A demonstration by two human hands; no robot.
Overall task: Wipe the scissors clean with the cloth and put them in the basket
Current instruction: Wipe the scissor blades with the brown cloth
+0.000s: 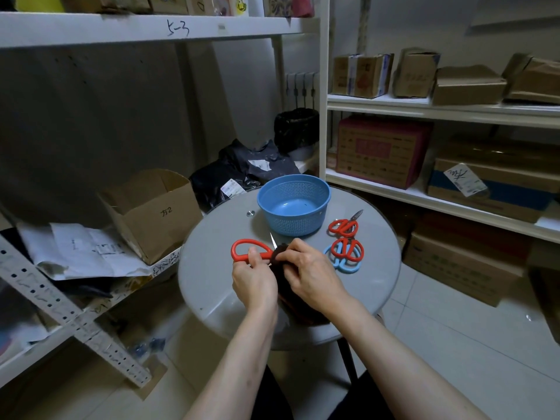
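Hands (256, 278) (309, 275) grip red-handled scissors (251, 250); cloth (280, 262) wraps blades.

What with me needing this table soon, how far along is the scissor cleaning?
Done: nothing yet; the basket holds no scissors. In hand: the left hand grips red-handled scissors while the right hand wraps a dark cloth round the blades. Left: a small red pair, a second red pair and a blue pair lie on the table.

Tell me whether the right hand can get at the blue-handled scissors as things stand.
Probably yes: the blue-handled scissors lie on the table just beside the right hand, nothing between. But that hand grips the cloth, and a red-handled pair lies on top of them.
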